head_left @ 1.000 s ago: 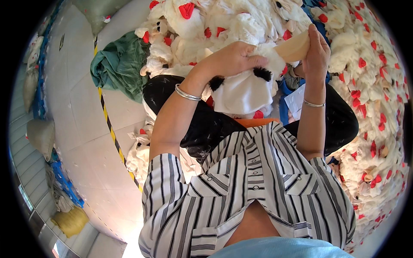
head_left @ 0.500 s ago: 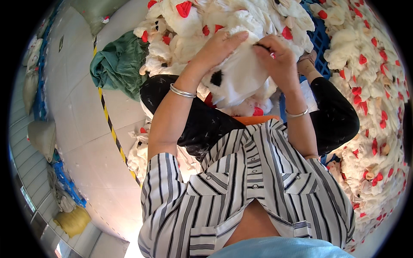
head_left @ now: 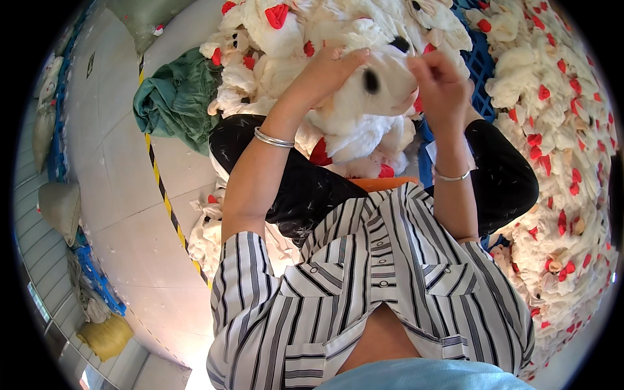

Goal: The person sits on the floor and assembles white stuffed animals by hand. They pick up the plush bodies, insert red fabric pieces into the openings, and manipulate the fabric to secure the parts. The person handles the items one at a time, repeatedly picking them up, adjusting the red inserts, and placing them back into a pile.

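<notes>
In front of me is a white plush animal skin [head_left: 387, 71], its head turned up with two black oval eye patches and a pinkish edge at the snout. My left hand [head_left: 331, 75] grips its left side, the thumb stretched along the top. At the snout's right side, my right hand [head_left: 442, 84] is closed with thumb and fingertips drawn together. Whatever lies between those fingertips is too small to make out. Below the head, white fur and red pieces [head_left: 320, 153] rest in my lap area, above an orange edge [head_left: 387, 183].
A heap of white plush skins [head_left: 279, 39] with red parts lies beyond my hands. Another large heap [head_left: 552, 162] fills the right side. A blue plastic crate [head_left: 480, 65] stands between them. At left are a green cloth bag [head_left: 179, 97] and yellow-black floor tape [head_left: 159, 185].
The plush head has been turned, so both eye patches and the snout now show. My right hand has shifted slightly right, off the dark patch to the snout's side. My left hand keeps its hold.
</notes>
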Tool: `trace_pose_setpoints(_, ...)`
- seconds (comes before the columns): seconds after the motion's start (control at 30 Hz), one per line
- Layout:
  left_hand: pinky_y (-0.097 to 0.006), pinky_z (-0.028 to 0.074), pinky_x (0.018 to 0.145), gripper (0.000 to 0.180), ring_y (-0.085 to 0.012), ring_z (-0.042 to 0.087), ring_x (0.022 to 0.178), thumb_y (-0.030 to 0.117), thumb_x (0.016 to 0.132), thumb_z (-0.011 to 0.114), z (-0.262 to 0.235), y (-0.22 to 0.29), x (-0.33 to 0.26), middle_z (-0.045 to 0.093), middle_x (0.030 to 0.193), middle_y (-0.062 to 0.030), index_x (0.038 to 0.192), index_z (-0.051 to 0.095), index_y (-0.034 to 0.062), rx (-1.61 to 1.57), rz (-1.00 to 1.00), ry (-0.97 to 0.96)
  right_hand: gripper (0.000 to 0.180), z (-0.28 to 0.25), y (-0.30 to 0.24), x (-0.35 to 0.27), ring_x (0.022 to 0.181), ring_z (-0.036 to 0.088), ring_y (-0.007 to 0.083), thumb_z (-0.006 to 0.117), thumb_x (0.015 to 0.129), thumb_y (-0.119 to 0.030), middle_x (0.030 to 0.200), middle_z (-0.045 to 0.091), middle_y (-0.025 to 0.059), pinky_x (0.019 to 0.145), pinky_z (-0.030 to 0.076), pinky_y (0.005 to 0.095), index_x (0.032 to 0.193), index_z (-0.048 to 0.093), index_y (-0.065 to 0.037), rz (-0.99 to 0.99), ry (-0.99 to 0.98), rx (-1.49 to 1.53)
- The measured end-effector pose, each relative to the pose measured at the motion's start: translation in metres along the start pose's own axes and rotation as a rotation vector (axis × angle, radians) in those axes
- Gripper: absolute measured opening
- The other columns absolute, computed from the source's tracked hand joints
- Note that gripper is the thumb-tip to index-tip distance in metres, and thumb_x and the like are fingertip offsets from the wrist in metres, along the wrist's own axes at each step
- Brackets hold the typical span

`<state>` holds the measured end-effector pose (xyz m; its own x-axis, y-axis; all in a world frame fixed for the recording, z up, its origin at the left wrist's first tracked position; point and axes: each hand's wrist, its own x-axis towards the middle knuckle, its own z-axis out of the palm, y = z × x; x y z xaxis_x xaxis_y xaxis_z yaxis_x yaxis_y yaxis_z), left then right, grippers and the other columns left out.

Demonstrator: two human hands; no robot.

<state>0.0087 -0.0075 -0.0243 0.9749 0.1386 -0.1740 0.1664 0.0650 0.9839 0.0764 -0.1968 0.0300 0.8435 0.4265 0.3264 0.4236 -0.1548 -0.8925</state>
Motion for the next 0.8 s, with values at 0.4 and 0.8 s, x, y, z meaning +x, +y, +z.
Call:
trace_pose_setpoints(0.4, -0.022, 0.046, 0.074, 0.044, -0.0058, 0.056, 0.082, 0.043, 0.095, 0.055, 0.005, -0.009, 0.001, 0.063, 0.09, 0.0004, 0.1, 0.066, 0.0, -0.088, 0.076, 0.037, 0.034, 0.037, -0.004, -0.015, 0.058, 0.038, 0.0065, 0.064, 0.093, -0.027, 0.061, 0.044, -0.0018, 0.05, 0.034, 0.0258, 0.075, 0.053, -0.001, 0.149, -0.323, -0.193)
trace_pose_setpoints(0.8, -0.025, 0.051, 0.069, 0.047, -0.009, 0.062, 0.076, 0.047, 0.089, 0.063, -0.001, 0.013, -0.007, 0.067, 0.088, -0.0033, 0.099, 0.068, 0.0009, -0.137, 0.025, 0.159, 0.03, -0.02, 0.054, 0.007, 0.058, 0.038, 0.0049, 0.055, 0.097, -0.024, 0.064, 0.046, -0.0059, 0.055, 0.031, 0.0206, 0.077, 0.062, -0.003, 0.347, -0.016, 0.658)
